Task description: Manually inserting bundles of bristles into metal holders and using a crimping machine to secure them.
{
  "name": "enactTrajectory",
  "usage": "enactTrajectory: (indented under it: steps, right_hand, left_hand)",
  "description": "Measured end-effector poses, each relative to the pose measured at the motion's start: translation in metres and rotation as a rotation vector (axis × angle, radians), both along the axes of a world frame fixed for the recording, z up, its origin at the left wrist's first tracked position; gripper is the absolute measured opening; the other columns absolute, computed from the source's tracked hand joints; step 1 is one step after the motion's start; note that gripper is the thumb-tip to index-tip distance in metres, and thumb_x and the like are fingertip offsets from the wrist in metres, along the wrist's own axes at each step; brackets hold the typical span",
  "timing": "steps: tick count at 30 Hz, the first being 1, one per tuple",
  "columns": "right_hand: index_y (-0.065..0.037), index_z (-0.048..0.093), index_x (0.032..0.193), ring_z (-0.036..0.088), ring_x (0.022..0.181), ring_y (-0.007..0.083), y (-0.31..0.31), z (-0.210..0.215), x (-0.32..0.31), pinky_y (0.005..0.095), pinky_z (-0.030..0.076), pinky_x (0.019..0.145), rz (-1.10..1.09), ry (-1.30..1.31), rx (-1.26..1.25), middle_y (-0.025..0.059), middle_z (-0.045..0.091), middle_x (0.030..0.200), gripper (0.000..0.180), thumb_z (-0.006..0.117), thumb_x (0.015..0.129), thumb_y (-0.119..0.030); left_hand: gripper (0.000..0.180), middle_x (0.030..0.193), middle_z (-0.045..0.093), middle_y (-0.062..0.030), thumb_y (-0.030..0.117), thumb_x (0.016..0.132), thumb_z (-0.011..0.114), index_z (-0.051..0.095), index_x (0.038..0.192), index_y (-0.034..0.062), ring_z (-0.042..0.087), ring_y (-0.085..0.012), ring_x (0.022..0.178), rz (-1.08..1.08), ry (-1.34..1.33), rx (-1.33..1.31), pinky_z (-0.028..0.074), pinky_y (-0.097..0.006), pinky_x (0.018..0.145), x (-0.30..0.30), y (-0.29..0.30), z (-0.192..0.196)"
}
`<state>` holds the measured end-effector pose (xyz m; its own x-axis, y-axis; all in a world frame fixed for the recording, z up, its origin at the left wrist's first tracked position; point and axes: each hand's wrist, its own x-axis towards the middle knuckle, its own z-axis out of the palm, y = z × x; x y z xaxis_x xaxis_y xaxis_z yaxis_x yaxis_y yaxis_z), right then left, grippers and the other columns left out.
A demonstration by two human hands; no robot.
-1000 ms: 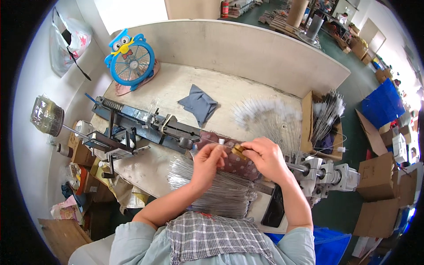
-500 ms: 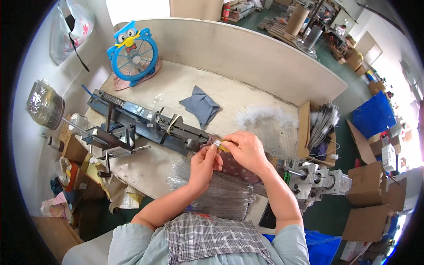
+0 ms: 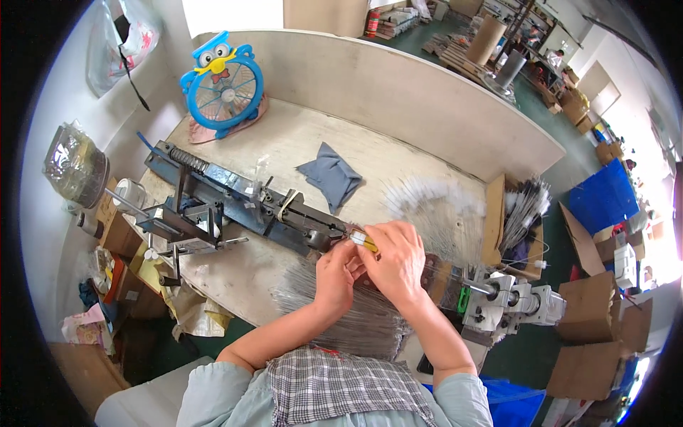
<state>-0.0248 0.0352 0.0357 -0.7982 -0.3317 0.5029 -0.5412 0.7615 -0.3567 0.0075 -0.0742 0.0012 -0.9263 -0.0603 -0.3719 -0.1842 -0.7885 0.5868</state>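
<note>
My right hand (image 3: pixel 397 262) is closed around a small yellow piece with a whitish end (image 3: pixel 363 240); its exact kind is too small to tell. Pressed up against it, my left hand (image 3: pixel 336 277) has its fingers bent in a pinch, and whatever lies between them is hidden. Both hands meet just off the near end of a long dark metal bench fixture (image 3: pixel 267 206). Under my hands and forearms lies a thick bundle of thin grey wire-like rods (image 3: pixel 348 320).
A blue cartoon-shaped fan (image 3: pixel 226 92) stands at the back left, and a grey cloth (image 3: pixel 331 176) lies beyond the fixture. More thin white-tipped rods (image 3: pixel 434 203) spread to the right, beside a cardboard box (image 3: pixel 494 220). A motor-like metal machine (image 3: pixel 516 299) sits at the right.
My right hand has turned and come down closer to my left, and the yellow piece tilts differently. My left hand has shifted slightly right. The whole view has moved a little.
</note>
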Motion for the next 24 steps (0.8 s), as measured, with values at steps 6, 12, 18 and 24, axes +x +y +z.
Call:
enactTrajectory:
  steps: [6,12,18,24]
  right_hand:
    - [-0.014,0.067,0.094,0.053,0.097,0.0223,0.011,-0.004,0.000,0.0360,0.042,0.077,0.044,0.110,-0.065,-0.0008,0.062,0.090,0.024,0.070,0.069,-0.015]
    - [-0.014,0.071,0.091,0.055,0.094,0.0239,0.025,-0.009,0.002,0.0374,0.044,0.078,0.081,0.119,-0.103,0.0004,0.063,0.090,0.025,0.074,0.066,-0.014]
    - [-0.013,0.071,0.090,0.055,0.095,0.0245,0.030,-0.005,0.005,0.0374,0.044,0.081,0.051,0.102,-0.093,0.0014,0.063,0.091,0.025,0.074,0.066,-0.014]
    - [-0.015,0.069,0.094,0.054,0.098,0.0227,0.017,-0.006,0.002,0.0373,0.043,0.080,0.106,0.065,-0.088,0.0006,0.062,0.093,0.024,0.070,0.070,-0.015]
  left_hand:
    - [0.008,0.092,0.063,-0.0053,0.013,0.090,0.055,0.057,0.092,0.0053,0.063,-0.0139,0.086,0.045,0.063,-0.019,0.049,-0.030,0.078,-0.001,0.006,-0.007]
    - [0.009,0.093,0.063,-0.0052,0.009,0.089,0.055,0.056,0.096,0.0042,0.062,-0.0142,0.086,0.037,0.060,-0.067,0.049,-0.030,0.079,0.000,0.006,-0.006]
    - [0.011,0.094,0.063,-0.0052,0.007,0.088,0.055,0.057,0.098,0.0038,0.063,-0.0138,0.086,0.014,0.095,-0.069,0.049,-0.029,0.079,0.000,0.008,0.000]
    - [0.011,0.095,0.063,-0.0044,0.008,0.088,0.054,0.057,0.099,0.0043,0.062,-0.0126,0.087,0.027,0.076,0.011,0.050,-0.027,0.077,0.000,0.004,-0.007]
